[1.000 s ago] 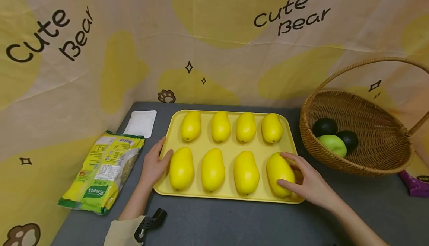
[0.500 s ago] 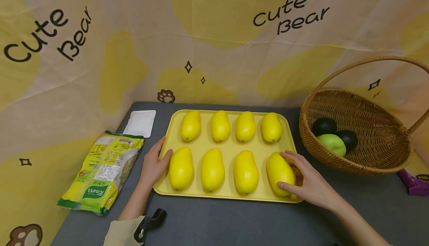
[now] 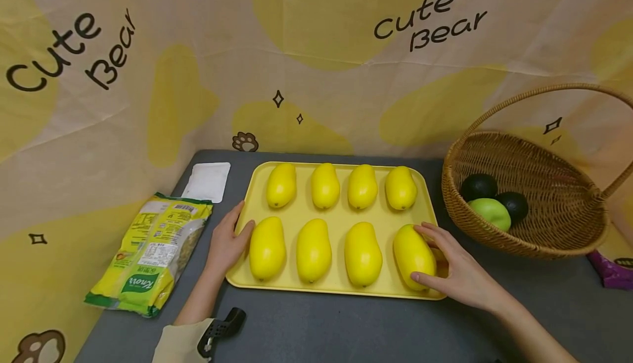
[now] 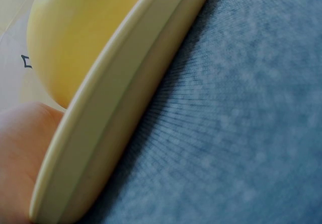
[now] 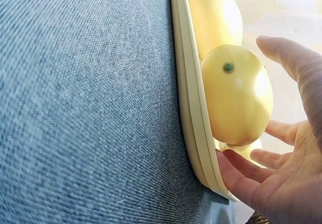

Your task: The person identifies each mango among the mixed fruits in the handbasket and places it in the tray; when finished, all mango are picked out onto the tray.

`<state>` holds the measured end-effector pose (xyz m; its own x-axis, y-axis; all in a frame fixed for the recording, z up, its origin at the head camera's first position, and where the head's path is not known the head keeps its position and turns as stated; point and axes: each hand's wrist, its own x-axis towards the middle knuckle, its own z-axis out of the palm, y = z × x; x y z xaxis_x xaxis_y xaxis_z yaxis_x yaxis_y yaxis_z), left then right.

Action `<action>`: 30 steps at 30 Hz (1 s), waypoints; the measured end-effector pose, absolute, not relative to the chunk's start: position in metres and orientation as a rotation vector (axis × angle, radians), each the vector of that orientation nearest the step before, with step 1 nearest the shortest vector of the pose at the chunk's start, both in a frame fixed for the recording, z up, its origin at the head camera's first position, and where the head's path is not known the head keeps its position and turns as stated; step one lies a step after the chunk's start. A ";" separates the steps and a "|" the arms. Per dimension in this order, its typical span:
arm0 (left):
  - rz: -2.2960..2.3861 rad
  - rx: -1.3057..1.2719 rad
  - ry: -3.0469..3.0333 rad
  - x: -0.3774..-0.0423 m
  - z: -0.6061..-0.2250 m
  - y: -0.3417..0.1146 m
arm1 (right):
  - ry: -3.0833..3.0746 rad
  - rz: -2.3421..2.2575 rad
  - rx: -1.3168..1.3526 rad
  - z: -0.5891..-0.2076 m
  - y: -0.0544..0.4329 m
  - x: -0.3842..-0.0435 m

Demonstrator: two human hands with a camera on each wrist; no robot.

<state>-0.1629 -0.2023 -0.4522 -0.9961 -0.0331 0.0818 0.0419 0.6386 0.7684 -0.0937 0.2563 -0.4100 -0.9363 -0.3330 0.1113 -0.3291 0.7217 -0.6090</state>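
Yellow mangoes stand in two rows on a pale yellow tray (image 3: 289, 231). At the tray's left edge rests my left hand (image 3: 227, 242), its thumb reaching over the rim beside the front-left mango (image 3: 267, 247). My right hand (image 3: 457, 264) is spread around the right side of the front-right mango (image 3: 409, 253). The right wrist view shows its thumb (image 5: 289, 55) raised apart from that mango, with the lower fingers right at the tray's corner. In the left wrist view, the tray's wall (image 4: 105, 103) hides most of the left hand.
A wicker basket (image 3: 554, 187) on the right holds two dark avocados (image 3: 479, 187) and a green fruit (image 3: 492, 214). A Knorr bag (image 3: 153, 253) and a white packet (image 3: 206, 182) lie on the left. A purple package (image 3: 610, 269) sits beyond the basket. A printed cloth (image 3: 316, 61) hangs behind.
The right thumb has shifted slightly to the right and toward the front, near the mango's edge. The left hand, tray and mangoes hold their places; the head view moves only slightly.
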 end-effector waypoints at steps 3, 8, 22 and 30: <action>-1.301 -0.006 -2.763 -0.163 -0.452 -0.202 | 2.908 -1.032 -0.558 -0.410 0.256 -0.093; -1.312 0.009 -2.770 -0.163 -0.453 -0.202 | 2.907 -1.038 -0.559 -0.411 0.257 -0.093; -1.328 0.019 -2.782 -0.165 -0.452 -0.199 | 2.978 -1.023 -0.570 -0.404 0.256 -0.093; -1.395 0.021 -2.756 -0.163 -0.449 -0.202 | 3.053 -1.040 -0.590 -0.397 0.243 -0.102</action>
